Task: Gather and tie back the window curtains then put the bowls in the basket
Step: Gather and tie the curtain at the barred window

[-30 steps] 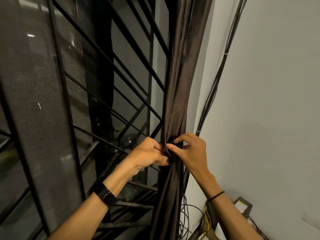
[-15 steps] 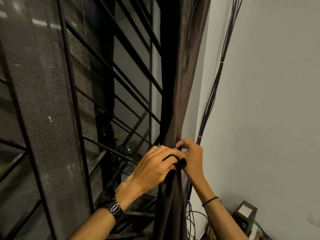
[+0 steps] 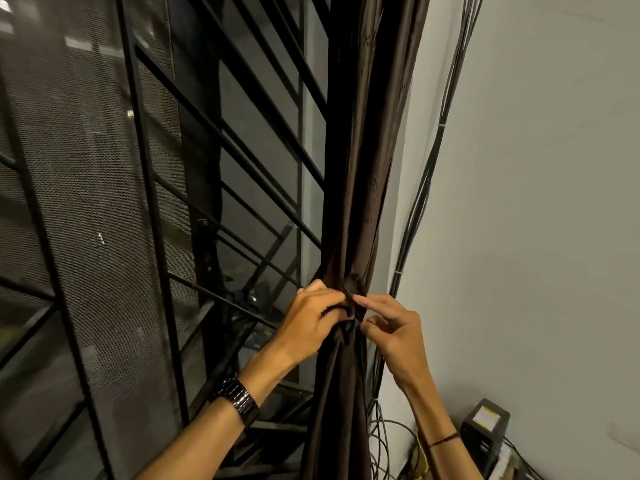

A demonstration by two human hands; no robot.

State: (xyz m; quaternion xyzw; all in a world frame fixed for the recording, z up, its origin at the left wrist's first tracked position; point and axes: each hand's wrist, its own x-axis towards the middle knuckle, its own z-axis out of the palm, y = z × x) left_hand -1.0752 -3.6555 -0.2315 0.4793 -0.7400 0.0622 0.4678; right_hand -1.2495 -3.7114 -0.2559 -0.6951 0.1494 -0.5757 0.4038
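We have one view, from the wide-angle camera worn on the person's head. It looks forward and a little down, facing the corner where the barred window (image 3: 256,161) meets the wall (image 3: 536,202). It sits close: we see the left hand (image 3: 311,323) and right hand (image 3: 394,336) meet on the curtain (image 3: 360,168) just below centre. The curtain runs from 12 to 6 o'clock, the barred window fills 9 o'clock, the wall 3 o'clock.

Brown curtain (image 3: 360,168) bunched, knotted beside window edge.
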